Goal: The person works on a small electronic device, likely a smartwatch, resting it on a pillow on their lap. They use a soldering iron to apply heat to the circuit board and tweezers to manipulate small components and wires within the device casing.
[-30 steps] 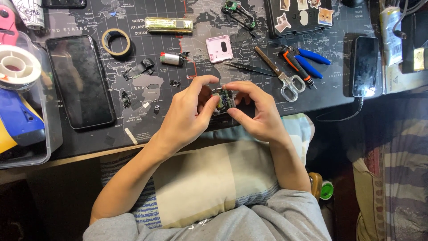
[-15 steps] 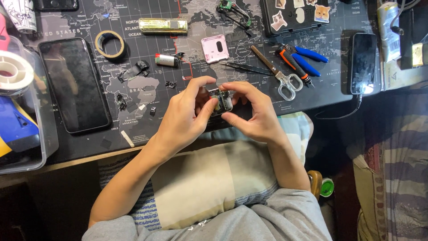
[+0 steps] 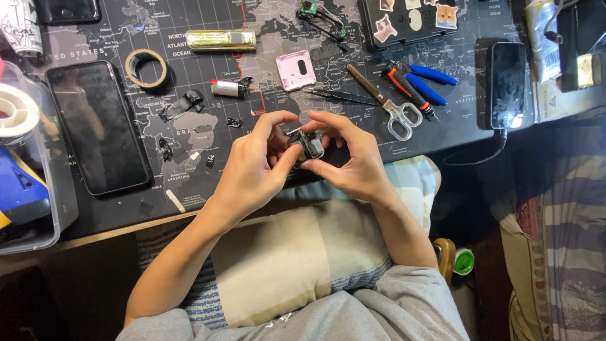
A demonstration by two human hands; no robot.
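Small circuit board [image 3: 309,144] — a green-and-silver piece of electronics — sits pinched between both hands just above the near edge of the counter [image 3: 480,129], which is covered by a dark world-map mat. Left hand [image 3: 255,170] is closed on it from the left, thumb and index finger curled around its side; right hand [image 3: 353,161] grips it from the right, fingertips pressing on its top and lower edge. What exactly the fingertips do on the board is too small to tell.

Around the hands lie loose tools: scissors [image 3: 385,104] and blue-handled pliers [image 3: 420,82] to the right, black tweezers [image 3: 338,96] just beyond the hands, a pink square case [image 3: 296,70] behind those. To the left rest a large dark smartphone [image 3: 98,126], a tape roll [image 3: 146,68], a small white cylinder [image 3: 226,88] and scattered black bits. A second phone [image 3: 509,85] lies far right, cable attached. Below the forearms is a cushion [image 3: 284,265] on the lap.
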